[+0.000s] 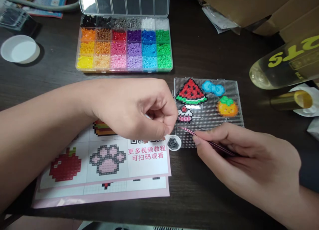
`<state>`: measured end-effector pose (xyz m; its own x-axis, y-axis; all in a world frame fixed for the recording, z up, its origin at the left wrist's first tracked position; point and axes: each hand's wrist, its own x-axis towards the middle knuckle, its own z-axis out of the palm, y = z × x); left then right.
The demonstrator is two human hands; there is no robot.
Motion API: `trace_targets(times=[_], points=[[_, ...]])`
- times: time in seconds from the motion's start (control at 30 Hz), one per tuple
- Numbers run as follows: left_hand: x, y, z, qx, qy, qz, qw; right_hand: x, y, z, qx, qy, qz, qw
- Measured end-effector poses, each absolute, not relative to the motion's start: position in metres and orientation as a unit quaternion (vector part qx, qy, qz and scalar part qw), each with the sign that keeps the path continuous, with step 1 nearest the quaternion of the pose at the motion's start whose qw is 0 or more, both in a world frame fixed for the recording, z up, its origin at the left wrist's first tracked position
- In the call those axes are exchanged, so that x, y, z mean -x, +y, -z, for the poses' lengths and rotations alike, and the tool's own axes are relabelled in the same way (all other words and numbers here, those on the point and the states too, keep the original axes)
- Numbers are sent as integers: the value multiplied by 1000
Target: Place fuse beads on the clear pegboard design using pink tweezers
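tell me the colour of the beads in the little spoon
The beads are dark grey, nearly black, seen in the head view.

Dim light; glare on box lid (124, 4); soft shadows.

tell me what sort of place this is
Probably a craft or hobby table, though the room around it hardly shows: it bears an open box of sorted coloured beads, a clear peg board with bead pictures, and printed pattern sheets.
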<state>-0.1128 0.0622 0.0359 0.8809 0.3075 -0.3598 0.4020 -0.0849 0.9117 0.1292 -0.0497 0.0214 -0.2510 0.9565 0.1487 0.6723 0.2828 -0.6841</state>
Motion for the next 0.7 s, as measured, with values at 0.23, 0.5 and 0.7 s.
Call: trace_targets(times=[0.23, 0.5, 0.7], points=[[110, 60, -40, -724, 273, 49, 631, -129, -50, -22, 548, -747, -259, 274], [113, 60, -39, -731, 245, 46, 635, -128, -50, -25, 545, -747, -268, 271], [111, 62, -37, -745, 228, 43, 625, -129, -50, -24, 545, -751, -262, 267]])
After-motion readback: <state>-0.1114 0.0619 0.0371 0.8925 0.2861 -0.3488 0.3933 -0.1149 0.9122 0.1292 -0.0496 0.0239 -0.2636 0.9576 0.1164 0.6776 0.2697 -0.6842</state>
